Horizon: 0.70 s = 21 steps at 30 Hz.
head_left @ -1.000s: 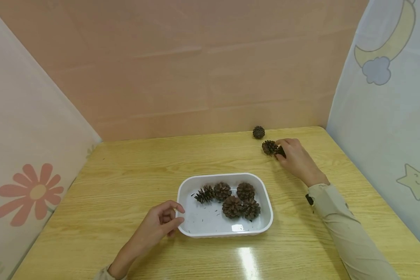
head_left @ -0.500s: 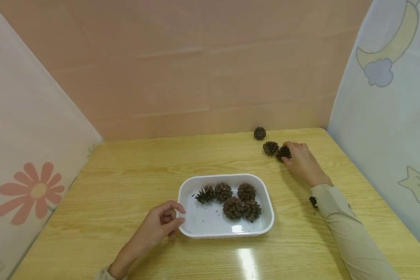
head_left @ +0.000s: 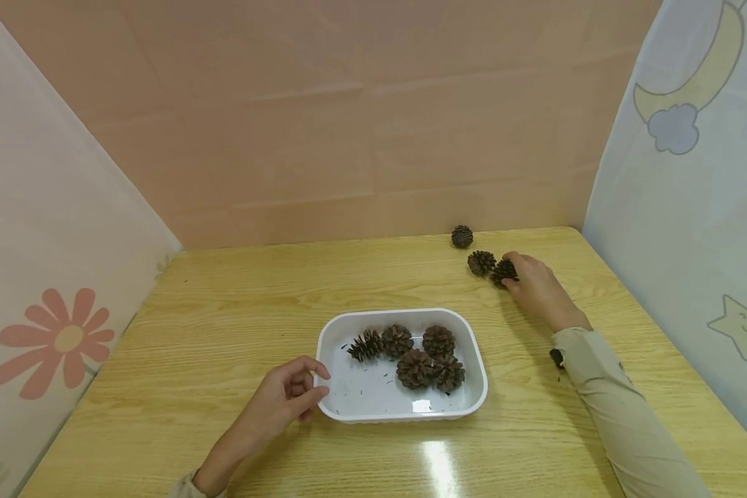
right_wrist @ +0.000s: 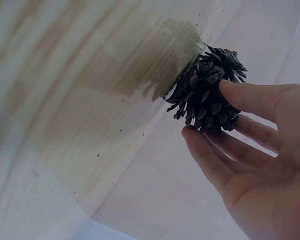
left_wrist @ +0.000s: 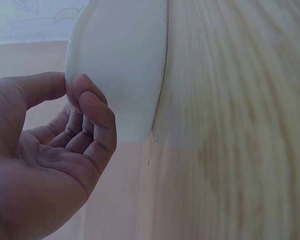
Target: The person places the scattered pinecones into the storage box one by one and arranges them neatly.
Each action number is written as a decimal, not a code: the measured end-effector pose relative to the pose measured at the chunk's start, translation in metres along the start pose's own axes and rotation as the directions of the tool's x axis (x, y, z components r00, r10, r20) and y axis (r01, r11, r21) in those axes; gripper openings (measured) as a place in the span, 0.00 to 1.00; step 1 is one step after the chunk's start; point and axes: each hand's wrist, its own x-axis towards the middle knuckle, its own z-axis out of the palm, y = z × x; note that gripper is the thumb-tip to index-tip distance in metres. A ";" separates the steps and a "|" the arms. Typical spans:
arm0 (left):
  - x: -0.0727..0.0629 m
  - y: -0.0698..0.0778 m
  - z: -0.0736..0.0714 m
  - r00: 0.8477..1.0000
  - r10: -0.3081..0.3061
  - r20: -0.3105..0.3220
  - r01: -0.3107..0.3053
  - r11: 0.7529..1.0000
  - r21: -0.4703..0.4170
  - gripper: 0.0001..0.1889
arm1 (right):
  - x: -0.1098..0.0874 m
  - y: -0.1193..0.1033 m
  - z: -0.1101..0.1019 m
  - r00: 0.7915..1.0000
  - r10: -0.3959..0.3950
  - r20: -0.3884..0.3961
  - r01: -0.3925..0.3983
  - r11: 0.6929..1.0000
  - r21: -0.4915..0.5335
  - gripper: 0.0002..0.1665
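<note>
On the far right of the table, my right hand [head_left: 538, 289] pinches a dark brown pine cone [head_left: 504, 274] between thumb and fingers. The right wrist view has this pine cone [right_wrist: 207, 92] close up, low against the wood, the thumb on one side and fingertips on the other. A second pine cone [head_left: 481, 263] lies just left of it, and a third pine cone [head_left: 462, 236] sits farther back. My left hand [head_left: 284, 395] pinches the left rim of a white plastic tray [head_left: 348, 408]. Inside that tray are several pine cones [head_left: 414, 369], grouped toward its back and right.
The yellow wood-grain table [head_left: 236, 297] has a pink-brown cloth wall [head_left: 348, 138] along its back edge. Patterned white cloth walls [head_left: 678, 228] stand at both sides. Small dark crumbs lie on the tray's floor.
My right hand has shifted slightly right, and more of its pine cone shows beside the fingers. Over the last half second both hands are nearly still. The tray stays in place.
</note>
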 end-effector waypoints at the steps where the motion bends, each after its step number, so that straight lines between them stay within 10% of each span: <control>1: 0.000 0.000 0.000 1.000 -0.002 0.000 0.002 1.000 0.001 0.14 | 0.000 0.000 0.000 1.000 0.000 0.001 0.000 1.000 0.000 0.27; 21: 0.001 -0.001 0.000 1.000 -0.010 -0.003 0.010 1.000 0.001 0.14 | 0.004 -0.017 -0.010 0.999 -0.032 -0.044 0.032 0.999 0.011 0.27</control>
